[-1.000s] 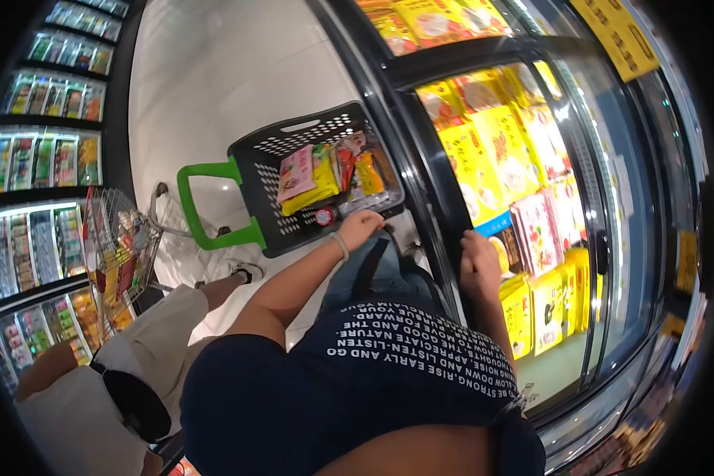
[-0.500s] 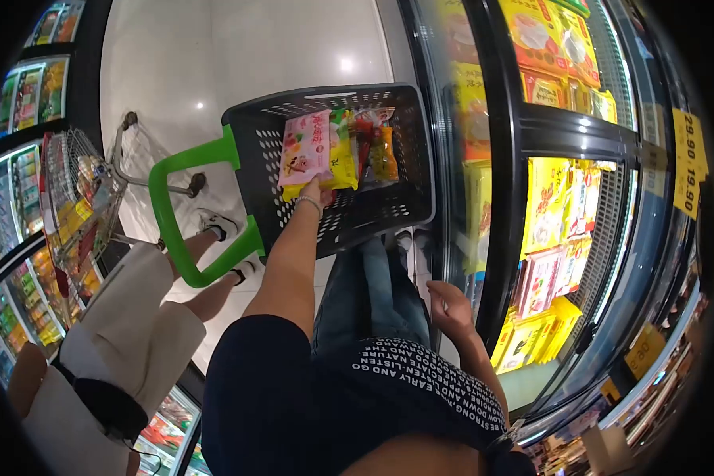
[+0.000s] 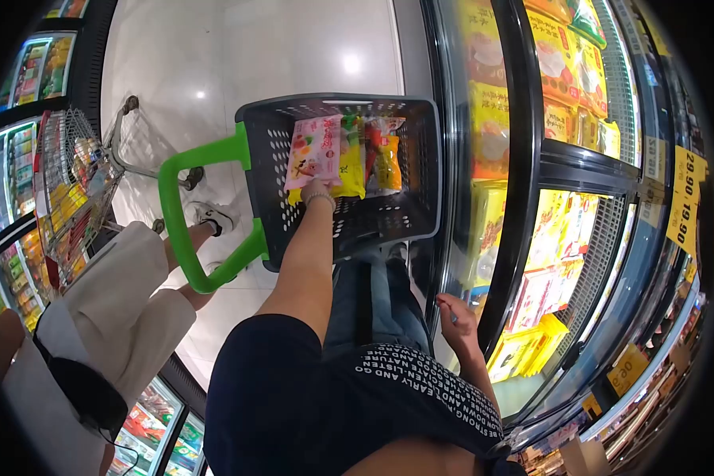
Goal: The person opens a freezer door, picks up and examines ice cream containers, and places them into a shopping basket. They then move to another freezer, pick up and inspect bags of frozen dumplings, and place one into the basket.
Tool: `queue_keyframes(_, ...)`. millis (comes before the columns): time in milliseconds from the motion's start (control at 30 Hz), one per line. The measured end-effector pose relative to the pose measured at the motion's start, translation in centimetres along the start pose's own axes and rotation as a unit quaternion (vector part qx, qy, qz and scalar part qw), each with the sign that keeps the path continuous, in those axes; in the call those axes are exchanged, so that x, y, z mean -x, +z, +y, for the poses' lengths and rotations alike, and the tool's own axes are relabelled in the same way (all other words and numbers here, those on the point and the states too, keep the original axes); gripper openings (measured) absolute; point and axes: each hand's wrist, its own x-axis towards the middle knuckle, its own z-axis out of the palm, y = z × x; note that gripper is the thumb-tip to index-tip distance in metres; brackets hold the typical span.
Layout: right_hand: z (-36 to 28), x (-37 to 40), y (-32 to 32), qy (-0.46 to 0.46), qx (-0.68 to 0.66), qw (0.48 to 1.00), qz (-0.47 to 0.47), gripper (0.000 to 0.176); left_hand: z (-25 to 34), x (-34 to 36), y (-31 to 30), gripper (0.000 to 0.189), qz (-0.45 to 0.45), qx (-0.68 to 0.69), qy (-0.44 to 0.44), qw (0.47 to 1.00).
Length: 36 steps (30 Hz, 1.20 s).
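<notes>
Inside the dark grey basket [image 3: 266,190] with a green handle [image 3: 184,230], my left hand [image 3: 315,189] grips the near edge of a pink food package [image 3: 316,149]. The pink package lies over a yellow package [image 3: 352,176], which is partly covered. To its right are red and orange packages [image 3: 387,163]. My left fingertips are mostly hidden by the package. Beside the freezer, my right hand [image 3: 457,317] hangs with its fingers loosely curled and nothing visible in it.
Along the right runs a glass-fronted freezer [image 3: 512,159] stocked with yellow and pink packages [image 3: 531,297]. At left, a person in light shorts [image 3: 135,278] stands near a wire shopping cart [image 3: 79,190]. Further lit freezers [image 3: 12,190] line the far left. Yellow price tags [image 3: 685,202] hang at right.
The basket and its packages appear slightly farther right in view. My left hand stays at the pink package. My right hand's fingers have curled in more.
</notes>
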Motion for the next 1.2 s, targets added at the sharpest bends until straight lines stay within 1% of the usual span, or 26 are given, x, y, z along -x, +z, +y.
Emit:
queue_keyframes(33, -0.4, -0.2, 0.1, -0.009, 0.001, 1.000, -0.005, 0.016, 0.0, 0.0, -0.6, 0.030, 0.007, 0.060, -0.018, 0.998)
queue_keyframes(67, -0.7, -0.3, 0.1, -0.041, 0.015, 0.999, 0.003, 0.015, 0.1, 0.0, -1.1, 0.030, 0.006, 0.093, -0.033, 0.995)
queue_keyframes(100, -0.7, -0.4, 0.0, -0.036, 0.016, 0.999, 0.006, 0.015, 0.5, 0.2, -1.6, 0.030, -0.002, 0.109, -0.046, 0.993)
queue_keyframes(200, -0.2, 0.2, 0.2, -0.005, 0.012, 1.000, 0.018, 0.015, 1.9, 0.8, -2.3, 0.023, -0.040, 0.086, -0.081, 0.992)
queue_keyframes(300, 0.0, 0.8, 0.4, 0.017, 0.011, 0.999, 0.026, 0.015, 2.3, -0.3, -1.8, 0.022, -0.012, 0.053, -0.086, 0.995)
queue_keyframes(333, 0.0, 1.0, 0.6, 0.019, 0.007, 0.999, 0.024, 0.016, 2.5, -0.3, -1.6, 0.019, 0.002, 0.033, -0.067, 0.997)
queue_keyframes(433, 0.0, 0.8, 1.2, 0.006, 0.002, 1.000, 0.018, 0.017, 3.4, -0.2, -1.5, 0.017, -0.010, -0.051, 0.034, 0.998)
queue_keyframes(500, -0.8, 0.4, 1.6, -0.011, 0.013, 1.000, 0.018, 0.017, 5.0, -0.5, -1.0, 0.016, -0.073, -0.029, 0.054, 0.995)
queue_keyframes(567, -1.7, -0.1, 1.8, -0.007, 0.003, 1.000, 0.007, 0.019, 5.5, -0.3, -0.4, 0.014, -0.132, 0.007, 0.083, 0.988)
queue_keyframes(600, -2.1, -0.3, 1.7, -0.005, -0.001, 1.000, 0.000, 0.019, 6.6, 2.4, 0.4, 0.013, -0.157, 0.035, 0.103, 0.982)
queue_keyframes(633, -2.5, -0.6, 1.6, 0.026, -0.012, 0.999, -0.026, 0.020, 7.8, 5.4, 1.2, 0.012, -0.182, 0.064, 0.122, 0.974)
queue_keyframes(667, -2.8, -0.8, 1.6, 0.057, -0.023, 0.997, -0.052, 0.021, 8.8, 7.9, 1.6, 0.012, -0.213, 0.051, 0.136, 0.966)
queue_keyframes(700, -2.9, -1.1, 1.6, 0.086, -0.035, 0.993, -0.077, 0.022, 9.2, 10.0, 1.6, 0.012, -0.251, 0.011, 0.170, 0.953)
queue_keyframes(733, -3.1, -1.5, 1.6, 0.092, -0.050, 0.990, -0.099, 0.025, 9.3, 12.1, 1.0, 0.013, -0.287, -0.030, 0.205, 0.935)
queue_keyframes(767, -3.2, -1.7, 1.7, 0.089, -0.110, 0.984, -0.107, 0.025, 9.4, 14.7, 0.4, 0.014, -0.323, -0.073, 0.242, 0.912)
queue_keyframes(833, -3.5, -2.1, 1.7, 0.083, -0.229, 0.962, -0.121, 0.025, 9.2, 23.0, -0.4, 0.013, -0.328, 0.012, 0.195, 0.924)
queue_keyframes(867, -3.7, -2.2, 0.9, 0.096, -0.313, 0.928, -0.178, 0.032, 8.8, 26.2, -1.1, 0.014, -0.387, 0.032, 0.204, 0.899)
queue_keyframes(900, -4.5, -2.2, 0.1, 0.071, -0.369, 0.911, -0.168, 0.038, 8.3, 29.2, -1.6, 0.015, -0.443, 0.049, 0.208, 0.870)
queue_keyframes(967, -6.3, -1.6, -1.2, 0.027, -0.475, 0.866, -0.154, 0.050, 6.9, 33.8, -2.6, 0.020, -0.513, -0.006, 0.184, 0.838)
queue_keyframes(1033, -8.1, -0.7, -2.9, -0.030, -0.590, 0.796, -0.133, 0.064, 5.9, 40.3, -2.5, 0.017, -0.543, -0.046, 0.237, 0.804)
queue_keyframes(1067, -8.9, -0.5, -4.0, 0.016, -0.604, 0.791, -0.097, 0.070, 4.5, 41.1, -2.6, 0.016, -0.591, -0.088, 0.271, 0.755)
queue_keyframes(1100, -10.3, 0.3, -4.9, -0.012, -0.632, 0.775, -0.016, 0.067, 4.5, 42.4, -2.0, 0.013, -0.642, -0.143, 0.375, 0.653)
queue_keyframes(1133, -10.3, 1.1, -5.7, -0.076, -0.661, 0.746, 0.012, 0.065, 4.5, 43.8, -1.5, 0.012, -0.675, -0.167, 0.473, 0.541)
queue_keyframes(1167, -10.0, 1.9, -6.4, -0.138, -0.686, 0.713, 0.039, 0.064, 5.3, 45.8, -0.6, 0.013, -0.677, -0.194, 0.615, 0.355)
queue_keyframes(1200, -9.1, 3.2, -7.4, -0.145, -0.649, 0.739, 0.110, 0.062, 2.8, 46.2, -1.3, 0.013, -0.754, -0.151, 0.523, 0.368)
